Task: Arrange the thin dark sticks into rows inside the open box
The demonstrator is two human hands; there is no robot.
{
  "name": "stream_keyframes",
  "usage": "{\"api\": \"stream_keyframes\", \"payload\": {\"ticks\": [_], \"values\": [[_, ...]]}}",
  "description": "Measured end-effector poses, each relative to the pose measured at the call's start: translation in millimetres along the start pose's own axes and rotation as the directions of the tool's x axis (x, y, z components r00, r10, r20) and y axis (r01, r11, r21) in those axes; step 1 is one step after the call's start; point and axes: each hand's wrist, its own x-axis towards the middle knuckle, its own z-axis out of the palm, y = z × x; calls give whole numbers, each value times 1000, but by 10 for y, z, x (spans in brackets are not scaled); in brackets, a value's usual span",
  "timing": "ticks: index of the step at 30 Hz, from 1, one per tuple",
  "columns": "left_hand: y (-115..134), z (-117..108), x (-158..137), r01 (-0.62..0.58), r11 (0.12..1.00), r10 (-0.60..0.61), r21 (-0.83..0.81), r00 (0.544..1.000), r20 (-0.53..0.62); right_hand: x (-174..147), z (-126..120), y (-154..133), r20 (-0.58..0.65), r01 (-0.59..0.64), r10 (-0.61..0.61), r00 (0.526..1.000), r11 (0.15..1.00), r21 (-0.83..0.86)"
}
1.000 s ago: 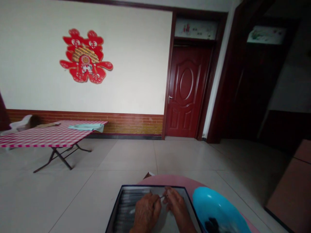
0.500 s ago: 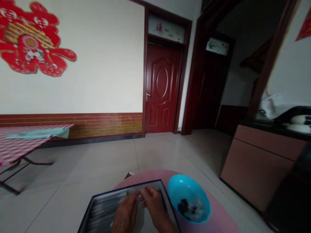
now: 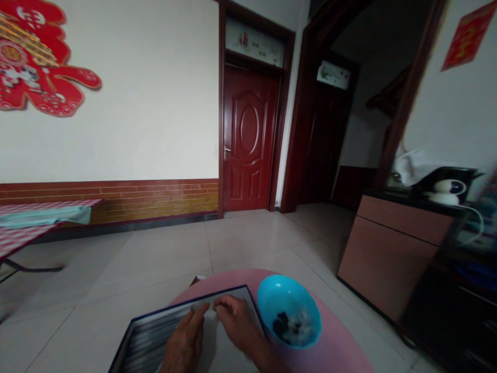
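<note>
Fingers (image 3: 226, 300) held close together, the left hand (image 3: 182, 342) and right hand (image 3: 238, 321) nearly meet, any grip too blurred to tell, over a dark-rimmed tray (image 3: 217, 349) bearing dark strips (image 3: 145, 344), just beside a blue bowl (image 3: 274, 290) of black and whitish pieces (image 3: 303, 327) on a pink surface (image 3: 337, 347).

Left hand (image 3: 184, 336), right hand (image 3: 237, 318) — fingertips (image 3: 219, 301) close together.

Dim lt.; doorway (image 3: 326, 134) v. dark; bowl (image 3: 285, 296) sm. glare; tray (image 3: 213, 342) partly blurry.
</note>
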Motion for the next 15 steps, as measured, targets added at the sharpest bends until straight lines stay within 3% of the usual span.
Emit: {"api": "stream_keyframes", "payload": {"ticks": [2, 4, 6, 9, 12, 15], "values": [[0, -14, 3, -15, 1000, 15, 1, 1000, -11, -30, -308, -31, 45, 18, -11, 999, 987, -160], [8, -17, 9, -33, 999, 33, 11, 999, -32, -97, -709, 21, 71, 8, 23, 997, 913, -408], [23, -5, 16, -43, 999, 44, 22, 998, -48, -191, -1150, 147, 106, 31, 45, 993, 781, -624], [51, 35, 22, -48, 998, 51, 41, 996, -71, -321, -1717, 378, 89, -61, 249, 964, 536, -842], [63, 77, 14, -33, 997, 38, 66, 997, -74, -384, -1997, 563, 37, -130, 350, 936, 441, -888], [52, 93, -6, -23, 997, 27, 74, 998, -50, -387, -1997, 699, 30, -135, 335, 942, 457, -879]]}}
